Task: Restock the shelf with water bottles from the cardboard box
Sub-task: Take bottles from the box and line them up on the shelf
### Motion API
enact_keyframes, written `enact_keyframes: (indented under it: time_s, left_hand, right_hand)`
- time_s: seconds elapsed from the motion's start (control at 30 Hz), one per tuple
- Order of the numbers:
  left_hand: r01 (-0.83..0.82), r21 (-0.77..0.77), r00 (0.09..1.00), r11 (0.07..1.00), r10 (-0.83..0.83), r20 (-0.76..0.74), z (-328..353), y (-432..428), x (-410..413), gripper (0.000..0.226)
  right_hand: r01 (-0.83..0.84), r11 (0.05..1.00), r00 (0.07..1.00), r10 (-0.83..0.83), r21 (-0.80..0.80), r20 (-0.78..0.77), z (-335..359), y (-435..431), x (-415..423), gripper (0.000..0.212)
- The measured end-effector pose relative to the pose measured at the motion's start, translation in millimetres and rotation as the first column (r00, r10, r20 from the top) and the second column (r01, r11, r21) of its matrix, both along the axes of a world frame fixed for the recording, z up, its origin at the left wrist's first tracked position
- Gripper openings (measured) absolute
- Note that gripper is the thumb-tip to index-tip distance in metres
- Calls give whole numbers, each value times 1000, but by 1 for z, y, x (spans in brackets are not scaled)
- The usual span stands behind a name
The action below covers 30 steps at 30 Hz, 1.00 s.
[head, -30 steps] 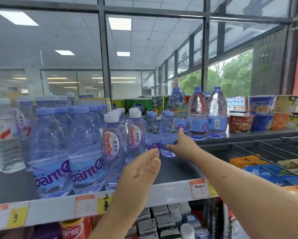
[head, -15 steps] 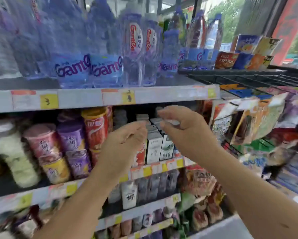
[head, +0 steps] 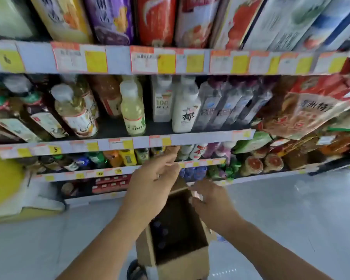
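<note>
An open cardboard box (head: 182, 263) stands on the floor below me, in front of the shelf. Inside its dark interior I make out a few blue bottle caps (head: 160, 233) near the left wall. My left hand (head: 154, 180) hovers above the box's far edge, fingers spread and holding nothing. My right hand (head: 212, 201) hangs over the box's right side, fingers loosely curled and apart, also holding nothing. The top shelf with the water bottles is out of view.
Lower shelves (head: 170, 61) carry drink cartons, juice and milk bottles (head: 184, 112), and snack bags (head: 303, 110) on the right. A yellow and white object (head: 10, 190) sits at floor level on the left. Grey floor (head: 291, 219) extends to the right.
My view has swung down from the top water shelf to the floor. Both hands dropped from the shelf to just above the open box; the right hand let go of the shelved bottle.
</note>
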<state>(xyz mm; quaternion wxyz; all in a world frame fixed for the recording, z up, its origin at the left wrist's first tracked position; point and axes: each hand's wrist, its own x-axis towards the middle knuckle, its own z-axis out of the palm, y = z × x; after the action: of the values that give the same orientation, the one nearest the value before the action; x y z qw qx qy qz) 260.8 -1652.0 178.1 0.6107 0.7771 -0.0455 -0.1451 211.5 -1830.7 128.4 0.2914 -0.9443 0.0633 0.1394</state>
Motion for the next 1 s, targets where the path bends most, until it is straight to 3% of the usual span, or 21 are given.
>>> enact_keyframes:
  time_s: [0.2,0.3,0.57,0.67,0.8,1.0]
  left_hand:
    - [-114,29,979,993,117,-165,-175,6,-21,30]
    - [-163,41,967,986,168,-192,-260,10,-34,29]
    - [-306,-52,941,951,294,-167,-404,17,-55,24]
    - [-375,-119,908,919,339,-247,-426,22,-59,28]
    - [-364,-166,916,916,321,-240,-431,25,-56,34]
    - [-338,-128,912,933,291,-289,-415,19,-58,35]
  right_hand:
    - [-157,987,931,138,-31,-338,-216,16,-27,35]
    - [-327,944,867,278,-50,-414,-318,24,-35,33]
    - [-513,858,747,427,-33,-509,-525,54,-34,37]
    - [-597,801,709,500,-46,-497,-560,63,-37,35]
    - [-675,727,668,526,-130,-526,-572,63,-40,39]
    - [-600,786,756,496,-149,-428,-510,52,-36,36]
